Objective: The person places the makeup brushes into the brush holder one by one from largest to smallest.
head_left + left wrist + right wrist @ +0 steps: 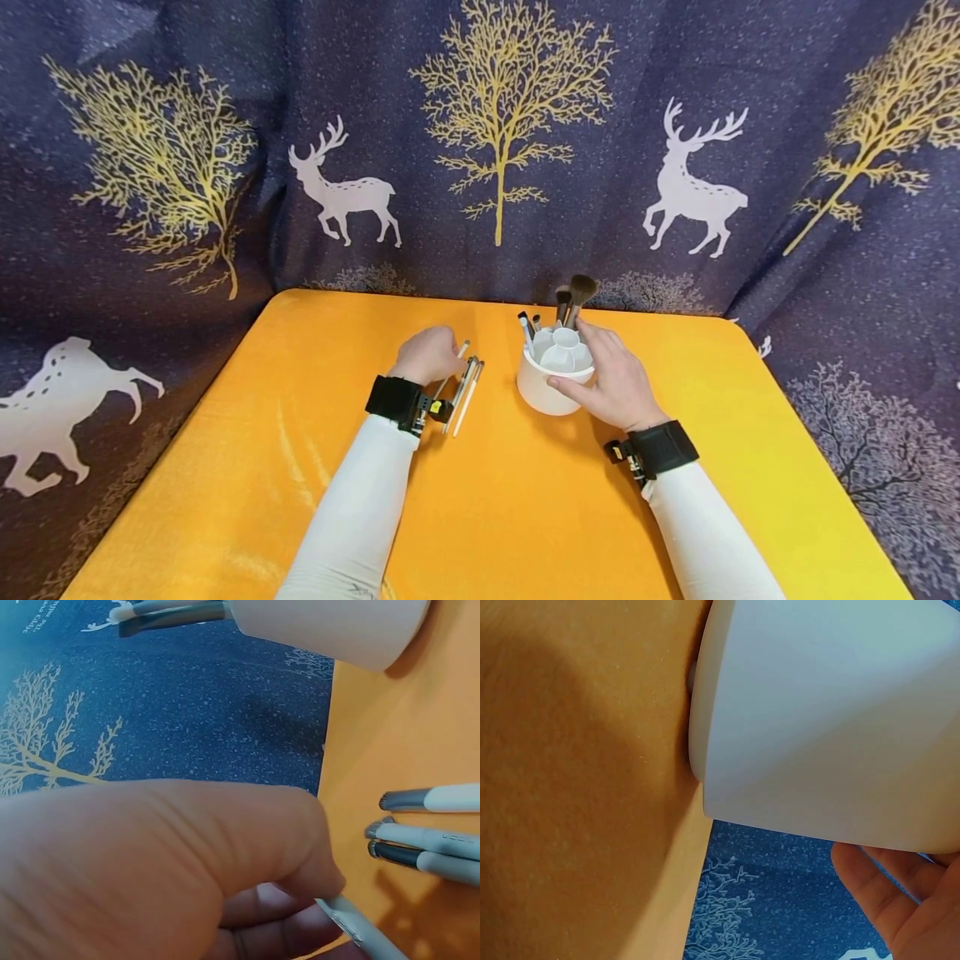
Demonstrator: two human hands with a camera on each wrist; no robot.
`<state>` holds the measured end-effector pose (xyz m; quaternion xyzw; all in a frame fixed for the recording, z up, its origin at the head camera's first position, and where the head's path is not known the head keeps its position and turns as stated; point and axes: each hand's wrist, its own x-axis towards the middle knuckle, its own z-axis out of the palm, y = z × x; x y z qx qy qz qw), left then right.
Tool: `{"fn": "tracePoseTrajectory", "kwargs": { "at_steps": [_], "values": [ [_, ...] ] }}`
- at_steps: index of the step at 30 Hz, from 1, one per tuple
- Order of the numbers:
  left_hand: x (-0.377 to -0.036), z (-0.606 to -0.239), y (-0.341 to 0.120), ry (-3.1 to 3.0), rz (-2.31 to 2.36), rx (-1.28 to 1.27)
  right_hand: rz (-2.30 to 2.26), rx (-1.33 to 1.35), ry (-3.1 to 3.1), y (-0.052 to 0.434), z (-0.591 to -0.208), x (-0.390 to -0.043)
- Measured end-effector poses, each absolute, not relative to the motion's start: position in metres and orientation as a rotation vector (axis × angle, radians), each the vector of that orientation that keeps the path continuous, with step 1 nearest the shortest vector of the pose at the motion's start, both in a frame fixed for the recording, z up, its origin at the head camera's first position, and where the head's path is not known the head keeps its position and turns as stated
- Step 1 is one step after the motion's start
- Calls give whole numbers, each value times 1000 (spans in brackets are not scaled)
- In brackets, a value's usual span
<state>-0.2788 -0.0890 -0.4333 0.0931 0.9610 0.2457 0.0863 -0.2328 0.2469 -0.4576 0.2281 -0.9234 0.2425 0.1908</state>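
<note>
My left hand (427,357) pinches a slim makeup brush (364,930) between thumb and fingers, just over the table. Beside it, several pale-handled makeup brushes (468,398) lie side by side on the cloth; their short dark tips show in the left wrist view. With thumb in front and fingers along the far side, my right hand (618,379) grips a round white brush holder (546,393) with divided compartments. Two large fluffy brushes (583,290) stand at its back, and several smaller brushes (527,332) lean at its left. The holder's smooth wall fills much of the right wrist view.
An orange-yellow cloth (495,517) covers the table. Behind its far edge hangs a dark blue curtain (450,267) printed with white deer and golden trees. Black camera straps (663,448) circle both wrists over white sleeves.
</note>
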Motion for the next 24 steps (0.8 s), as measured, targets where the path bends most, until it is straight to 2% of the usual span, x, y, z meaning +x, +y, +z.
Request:
{"fn": "tracePoseTrajectory", "kwargs": {
  "at_steps": [24],
  "values": [
    [-277, -420, -83, 2993, 1067, 331, 674, 639, -2582, 248, -459, -235]
  ]
}}
